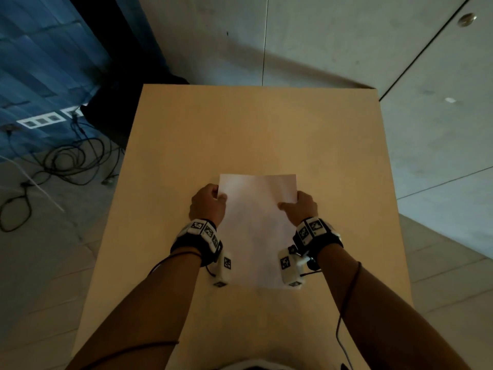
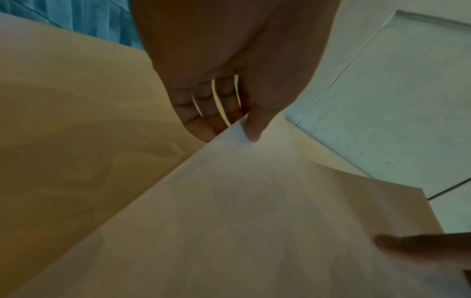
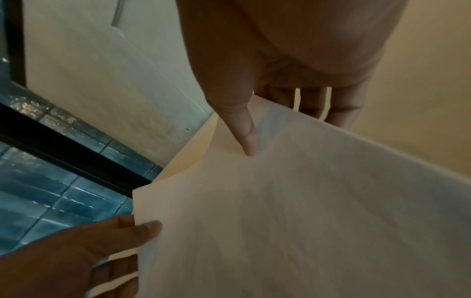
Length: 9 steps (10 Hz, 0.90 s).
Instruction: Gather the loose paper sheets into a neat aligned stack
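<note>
A stack of white paper sheets [image 1: 257, 225] is held above the tan table [image 1: 186, 134], its edges lined up. My left hand [image 1: 210, 202] pinches the stack's left edge, thumb on top and fingers underneath. In the left wrist view that thumb [image 2: 252, 129] presses on the paper stack [image 2: 229, 221]. My right hand [image 1: 300, 206] pinches the right edge the same way. From the right wrist, the paper stack [image 3: 305, 211] has my right thumb [image 3: 244, 137] on top, and the left hand [image 3: 102, 248] grips its far edge.
The table ends close behind the paper, against a grey wall [image 1: 320, 36]. Tangled black cables [image 1: 66, 158] lie on the floor at the left, under a blue panel [image 1: 40, 62].
</note>
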{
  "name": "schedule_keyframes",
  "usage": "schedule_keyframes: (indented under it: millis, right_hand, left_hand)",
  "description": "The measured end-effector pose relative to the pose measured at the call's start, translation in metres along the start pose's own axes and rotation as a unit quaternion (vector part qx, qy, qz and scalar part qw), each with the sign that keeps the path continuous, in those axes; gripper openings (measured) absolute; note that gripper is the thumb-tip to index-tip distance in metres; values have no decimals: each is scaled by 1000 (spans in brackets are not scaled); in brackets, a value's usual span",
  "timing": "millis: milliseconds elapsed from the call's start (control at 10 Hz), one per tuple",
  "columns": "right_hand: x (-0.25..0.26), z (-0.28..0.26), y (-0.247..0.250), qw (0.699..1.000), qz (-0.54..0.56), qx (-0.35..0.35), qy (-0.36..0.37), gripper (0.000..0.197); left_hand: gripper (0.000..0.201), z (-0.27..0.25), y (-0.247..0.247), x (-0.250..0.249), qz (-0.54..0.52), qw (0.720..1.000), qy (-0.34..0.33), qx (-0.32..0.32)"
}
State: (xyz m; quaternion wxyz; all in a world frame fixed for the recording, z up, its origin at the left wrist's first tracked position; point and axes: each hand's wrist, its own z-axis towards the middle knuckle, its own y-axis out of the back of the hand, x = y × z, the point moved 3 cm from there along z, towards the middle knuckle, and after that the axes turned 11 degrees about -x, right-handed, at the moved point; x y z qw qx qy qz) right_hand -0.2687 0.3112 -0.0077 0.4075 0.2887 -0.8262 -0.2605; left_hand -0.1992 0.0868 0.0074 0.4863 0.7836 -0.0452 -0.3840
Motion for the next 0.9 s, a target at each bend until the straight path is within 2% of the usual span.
schedule_keyframes:
  millis: [200, 300, 400, 600, 700, 800, 900]
  right_hand:
    - [2, 15, -6, 997, -75, -6, 24, 53]
    - [0, 16, -9, 993, -111, -18, 29, 64]
    - [-2, 14, -12, 992, -118, -27, 22, 68]
    - [-6, 5, -11, 993, -100, -49, 30, 65]
    - [-19, -6, -5, 995, -89, -36, 31, 62]
    - [-44, -23, 1, 991, -123, 3, 53, 57]
    - [-79, -49, 10, 985, -149, 12, 81, 51]
  left_hand:
    - [30, 21, -12, 6, 24, 1000, 2, -3]
    - [31, 26, -16, 10, 39, 999, 3, 3]
    - [33, 28, -20, 13, 54, 998, -10, 12]
    - [49, 24, -20, 17, 86, 994, -25, 59]
    - [52, 12, -14, 24, 108, 990, -47, 73]
    - [46, -4, -3, 41, 134, 983, -73, 102]
    - [43, -37, 10, 77, 157, 976, -104, 107]
